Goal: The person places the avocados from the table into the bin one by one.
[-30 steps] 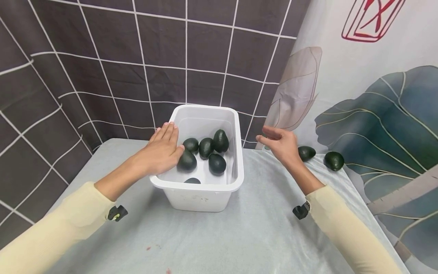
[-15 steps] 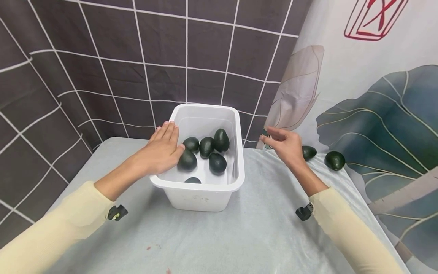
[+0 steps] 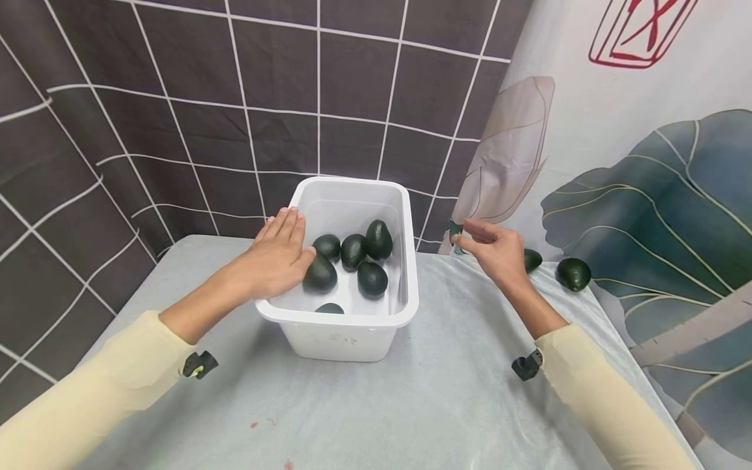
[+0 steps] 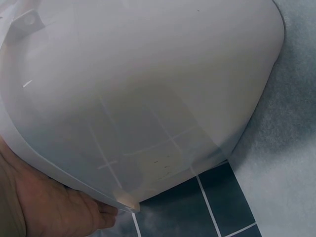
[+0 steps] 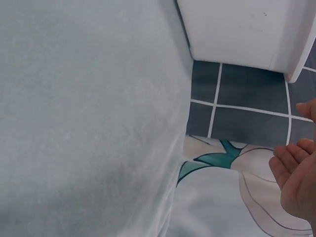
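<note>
In the head view a white plastic bin stands on the cloth-covered table, with several dark green avocados inside. Along its left rim lies my left hand, fingers straight and together, resting on the edge. The left wrist view has that hand against the rim and the bin's outer wall. My right hand hovers right of the bin, fingers loosely bent, thumb apart, holding nothing. Behind its wrist an avocado is partly hidden. Another avocado lies farther right.
A pale grey-blue cloth covers the table. Behind the bin hangs a dark backdrop with white grid lines. To the right is a white printed curtain with large blue-green leaves, close to the two loose avocados.
My right hand has drifted a little to the right, and its wrist now covers more of the nearer loose avocado. The left hand stays on the bin's rim.
</note>
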A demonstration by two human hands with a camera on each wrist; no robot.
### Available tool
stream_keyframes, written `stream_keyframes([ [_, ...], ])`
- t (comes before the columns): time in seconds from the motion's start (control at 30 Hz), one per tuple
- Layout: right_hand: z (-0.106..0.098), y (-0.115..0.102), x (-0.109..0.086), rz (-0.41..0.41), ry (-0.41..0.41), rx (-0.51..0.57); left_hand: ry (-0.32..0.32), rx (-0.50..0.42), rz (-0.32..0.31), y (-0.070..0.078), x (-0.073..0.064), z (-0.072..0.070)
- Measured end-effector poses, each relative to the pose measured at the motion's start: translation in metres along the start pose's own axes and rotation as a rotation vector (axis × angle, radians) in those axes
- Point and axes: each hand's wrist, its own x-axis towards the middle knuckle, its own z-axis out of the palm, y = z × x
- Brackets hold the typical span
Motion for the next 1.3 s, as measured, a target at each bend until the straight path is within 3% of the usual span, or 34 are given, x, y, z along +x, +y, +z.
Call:
stream_keyframes([
  [0.33, -0.006, 0.003, -0.001, 0.041, 0.005, 0.014, -0.004, 0.002, 0.003, -0.002, 0.001, 0.0],
  [0.93, -0.006, 0.01, -0.005, 0.039, 0.009, -0.011, 0.0, -0.01, 0.008, -0.001, -0.001, 0.001],
  [1.3, -0.012, 0.01, -0.006, 0.061, 0.049, -0.012, 0.006, -0.011, 0.009, -0.001, -0.002, 0.001],
])
